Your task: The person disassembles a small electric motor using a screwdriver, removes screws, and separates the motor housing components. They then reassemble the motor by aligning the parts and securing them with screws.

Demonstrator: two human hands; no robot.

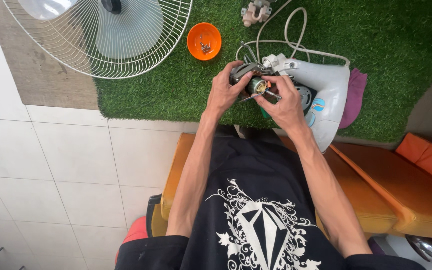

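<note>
My left hand (223, 92) grips a small grey fan motor (248, 80) from its left side. My right hand (283, 102) pinches the motor's front end, where a short metal shaft (272, 93) and a thin wire piece stick out. Just right of the hands lies the white fan housing (326, 95), tipped on its side on the green turf. White cables (291, 30) loop away from it toward the back.
A white wire fan guard with clear blades (101, 35) lies at the back left. An orange bowl (204, 41) holds a few screws. A beige part (254, 12) sits at the back, a purple cloth (354, 95) right of the housing. Orange cushions (401, 185) are under me.
</note>
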